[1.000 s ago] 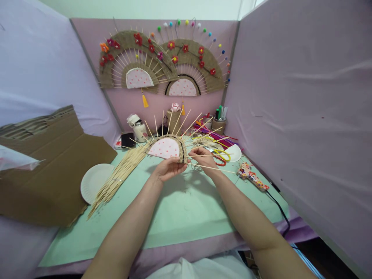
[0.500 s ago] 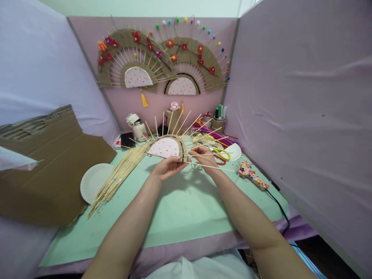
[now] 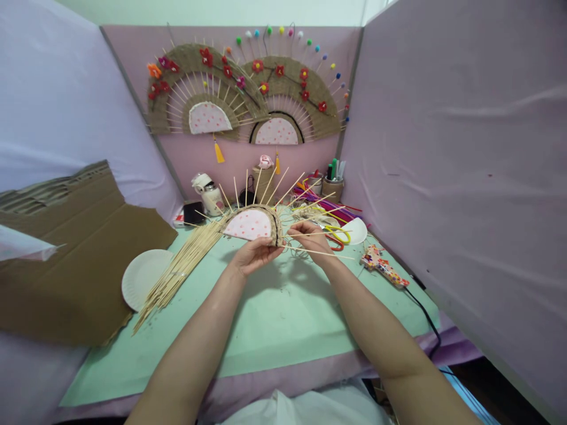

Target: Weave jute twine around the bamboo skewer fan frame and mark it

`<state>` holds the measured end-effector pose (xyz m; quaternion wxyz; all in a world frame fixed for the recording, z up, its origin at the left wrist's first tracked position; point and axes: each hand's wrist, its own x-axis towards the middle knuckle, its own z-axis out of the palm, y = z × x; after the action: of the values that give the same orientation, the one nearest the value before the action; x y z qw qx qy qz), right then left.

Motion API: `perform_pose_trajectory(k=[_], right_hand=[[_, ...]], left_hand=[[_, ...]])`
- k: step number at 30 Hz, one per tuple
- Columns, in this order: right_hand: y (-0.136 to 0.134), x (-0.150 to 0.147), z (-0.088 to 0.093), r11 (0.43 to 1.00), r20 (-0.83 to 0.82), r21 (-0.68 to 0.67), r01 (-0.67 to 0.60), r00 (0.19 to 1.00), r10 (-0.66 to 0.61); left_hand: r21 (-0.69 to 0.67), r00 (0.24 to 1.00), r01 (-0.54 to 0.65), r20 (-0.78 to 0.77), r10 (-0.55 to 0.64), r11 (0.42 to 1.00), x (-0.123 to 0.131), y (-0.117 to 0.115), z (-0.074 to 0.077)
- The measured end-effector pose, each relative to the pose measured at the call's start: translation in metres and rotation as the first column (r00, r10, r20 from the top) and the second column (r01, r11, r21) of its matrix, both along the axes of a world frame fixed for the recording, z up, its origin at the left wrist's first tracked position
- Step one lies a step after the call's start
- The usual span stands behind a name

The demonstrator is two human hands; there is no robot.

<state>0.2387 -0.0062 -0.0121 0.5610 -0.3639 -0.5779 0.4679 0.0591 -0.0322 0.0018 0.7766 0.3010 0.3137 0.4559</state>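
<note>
A half-round cardboard fan base [image 3: 248, 225], faced with pink-dotted white cloth and edged in twine, is tilted above the table. Thin bamboo sticks [image 3: 287, 190] spread out from its curved rim. My left hand [image 3: 257, 255] grips the base at its lower right corner, thumb on the front. At the right end of the rim, my right hand [image 3: 307, 237] pinches a stick near where it enters the cardboard. Loops of thin twine hang just below that hand. A bundle of bamboo sticks [image 3: 181, 265] lies to the left of the base.
A paper plate [image 3: 137, 277] and a large cardboard sheet [image 3: 88, 236] are at left. Scissors [image 3: 341, 235], a patterned glue gun [image 3: 383, 267] with a cord, and pipe cleaners [image 3: 330, 203] are at right. Behind stand a white bottle [image 3: 211, 198] and a pen holder [image 3: 333, 189]. Decorated fans [image 3: 292, 82] hang on the back panel.
The whole view has shifted very slightly. Both hands keep their hold on the base and the stick, with little visible movement.
</note>
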Motion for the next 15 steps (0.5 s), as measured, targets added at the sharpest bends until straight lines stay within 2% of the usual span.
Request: perform_pose_trajectory(k=[15], right_hand=[[-0.0060,0.0037,0.0087,0.995,0.048,0.095,-0.030,0.999,0.026]], left_hand=[[-0.031,0.998,-0.056,-0.010,0.056,0.998,-0.0028,0.0016,0.0001]])
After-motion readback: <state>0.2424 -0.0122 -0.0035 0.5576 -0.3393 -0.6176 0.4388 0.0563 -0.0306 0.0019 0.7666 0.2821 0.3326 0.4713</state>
